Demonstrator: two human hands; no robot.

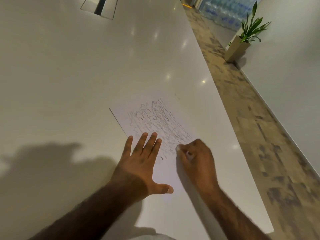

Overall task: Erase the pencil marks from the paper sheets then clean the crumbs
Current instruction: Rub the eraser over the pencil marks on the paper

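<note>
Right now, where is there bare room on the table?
Left of the sheet and beyond it up to the hatch, the table is bare. A narrower strip runs along its right edge. Crowded: the sheet's near half, under the left hand and the right hand gripping the eraser.

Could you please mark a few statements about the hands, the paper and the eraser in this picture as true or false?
1. The left hand lies flat, fingers straight, on the paper. True.
2. The right hand is empty. False: it pinches a small white eraser.
3. The paper has been erased clean. False: pencil marks cover much of it.
4. A potted plant stands on the floor. True.
</note>
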